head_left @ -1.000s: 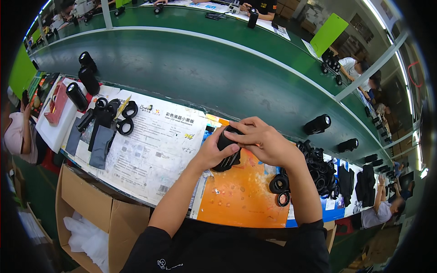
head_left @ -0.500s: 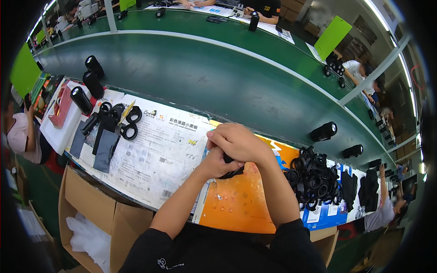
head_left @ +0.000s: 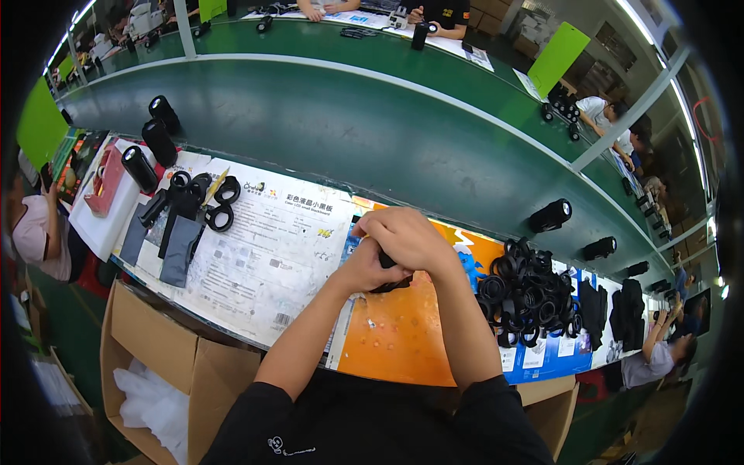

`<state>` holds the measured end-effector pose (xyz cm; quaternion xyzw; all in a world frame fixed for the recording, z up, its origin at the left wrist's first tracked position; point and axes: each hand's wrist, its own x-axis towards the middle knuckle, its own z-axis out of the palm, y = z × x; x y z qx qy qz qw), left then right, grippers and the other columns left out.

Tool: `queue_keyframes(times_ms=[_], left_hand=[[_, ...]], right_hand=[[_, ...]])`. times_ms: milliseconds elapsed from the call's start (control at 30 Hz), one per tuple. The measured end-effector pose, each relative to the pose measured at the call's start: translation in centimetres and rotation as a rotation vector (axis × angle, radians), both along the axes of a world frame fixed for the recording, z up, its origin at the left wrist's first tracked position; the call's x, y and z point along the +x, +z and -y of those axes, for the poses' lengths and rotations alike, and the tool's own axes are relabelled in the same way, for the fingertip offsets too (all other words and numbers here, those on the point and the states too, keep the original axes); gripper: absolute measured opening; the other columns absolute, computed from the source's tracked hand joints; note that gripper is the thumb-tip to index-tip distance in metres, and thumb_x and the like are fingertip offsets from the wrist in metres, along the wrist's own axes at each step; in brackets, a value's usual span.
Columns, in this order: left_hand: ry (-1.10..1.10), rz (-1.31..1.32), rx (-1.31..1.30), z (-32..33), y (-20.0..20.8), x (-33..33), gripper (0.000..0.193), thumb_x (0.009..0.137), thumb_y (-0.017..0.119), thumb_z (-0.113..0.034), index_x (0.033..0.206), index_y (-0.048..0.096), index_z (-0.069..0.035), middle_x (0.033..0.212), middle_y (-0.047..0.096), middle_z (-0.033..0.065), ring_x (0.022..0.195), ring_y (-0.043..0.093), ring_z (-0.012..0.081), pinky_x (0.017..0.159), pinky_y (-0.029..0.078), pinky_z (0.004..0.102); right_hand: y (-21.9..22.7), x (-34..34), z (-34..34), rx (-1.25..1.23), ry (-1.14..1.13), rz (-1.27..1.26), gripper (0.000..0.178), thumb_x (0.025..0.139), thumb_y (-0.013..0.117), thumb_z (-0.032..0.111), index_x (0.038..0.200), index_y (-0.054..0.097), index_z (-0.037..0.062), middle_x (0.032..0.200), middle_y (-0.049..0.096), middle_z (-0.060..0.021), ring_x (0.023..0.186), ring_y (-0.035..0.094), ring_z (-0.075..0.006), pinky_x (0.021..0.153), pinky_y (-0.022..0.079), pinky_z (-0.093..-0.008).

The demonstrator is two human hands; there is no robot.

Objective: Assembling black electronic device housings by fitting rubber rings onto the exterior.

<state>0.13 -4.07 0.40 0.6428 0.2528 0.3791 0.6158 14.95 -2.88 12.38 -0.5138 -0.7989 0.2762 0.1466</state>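
Note:
Over the orange sheet [head_left: 387, 341], my two hands are closed together around a black object [head_left: 397, 285]. Only small dark patches of it show, so its kind cannot be made out. My left hand [head_left: 366, 269] wraps it from the left, thumb pointing right. My right hand [head_left: 411, 240] lies across the top with its fingers bent over. To the right of my right forearm is a heap of black rings [head_left: 531, 291]. Several black ring-shaped parts [head_left: 222, 203] and a dark grey pouch [head_left: 183, 249] lie on the white printed sheet [head_left: 260, 256] at left.
Black cylinders stand at the far left [head_left: 139, 169] and on the green conveyor [head_left: 341, 116], such as one at right [head_left: 552, 215]. Black pouches [head_left: 593, 314] lie beyond the ring heap. An open carton [head_left: 147, 333] sits below the bench. Other people work across the line and at both sides.
Both hands stay clasped on the black object, with only a slight shift. The whole view has moved a little; the cylinders on the conveyor sit almost where they were.

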Motion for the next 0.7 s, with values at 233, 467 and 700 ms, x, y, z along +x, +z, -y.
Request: queue_keyframes(times_ms=[233, 467, 700], left_hand=[[0.121, 0.356, -0.247, -0.8, -0.8, -0.3, 0.081, 0.101, 0.077, -0.067, 0.15, 0.056, -0.007, 0.126, 0.069, 0.0072, 0.107, 0.072, 0.0175, 0.092, 0.062, 0.0326], [0.252, 0.777, -0.617, -2.3, 0.6, -0.5, 0.077, 0.117, 0.033, -0.069, 0.125, 0.069, -0.002, 0.106, 0.077, 0.0153, 0.098, 0.078, 0.0243, 0.092, 0.065, 0.0393], [0.188, 0.76, -0.588, -2.4, 0.6, -1.4, 0.075, 0.119, 0.033, -0.065, 0.147, 0.06, -0.001, 0.13, 0.074, 0.014, 0.116, 0.073, 0.0251, 0.107, 0.058, 0.0408]], right_hand=[[-5.4, 1.0, 2.4, 0.198, -0.439, -0.842, 0.04, 0.121, 0.049, 0.028, 0.138, 0.07, -0.001, 0.137, 0.074, -0.0142, 0.13, 0.067, -0.0244, 0.115, 0.049, -0.0353], [-12.1, -0.6, 6.8, 0.022, -0.462, -0.83, 0.052, 0.123, 0.044, 0.034, 0.162, 0.048, -0.001, 0.156, 0.061, -0.015, 0.144, 0.058, -0.0251, 0.124, 0.043, -0.0366], [-12.5, -2.5, 6.0, -0.348, -0.678, -1.396, 0.046, 0.119, 0.057, 0.039, 0.152, 0.049, 0.0072, 0.132, 0.069, -0.0106, 0.106, 0.075, -0.0261, 0.084, 0.065, -0.0431]])
